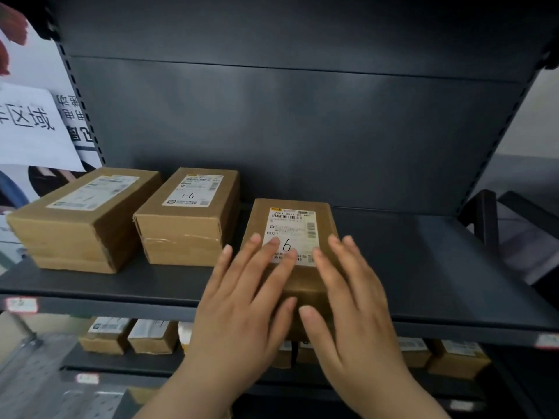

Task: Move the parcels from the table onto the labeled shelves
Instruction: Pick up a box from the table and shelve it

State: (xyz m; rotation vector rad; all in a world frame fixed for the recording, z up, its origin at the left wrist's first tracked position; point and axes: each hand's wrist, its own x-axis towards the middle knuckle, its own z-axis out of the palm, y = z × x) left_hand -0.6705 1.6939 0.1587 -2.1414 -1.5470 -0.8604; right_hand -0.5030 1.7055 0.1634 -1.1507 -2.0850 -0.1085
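A brown cardboard parcel (290, 225) with a white shipping label and a handwritten 6 lies on the dark grey shelf (423, 267), its near end at the shelf's front edge. My left hand (245, 294) lies flat on its top, fingers straight over the label's left part. My right hand (351, 297) lies flat on the right side of the top, thumb against the parcel's near end. Two more parcels stand to the left on the same shelf: a middle one (187, 216) marked 9-1 and a larger one (81, 219) at the far left.
The shelf's right half is bare metal. The lower shelf (127, 362) carries several small parcels. Small label tags (21, 305) sit on the shelf fronts. A white poster with printed characters (33, 128) hangs at the left, beside the shelf's perforated upright.
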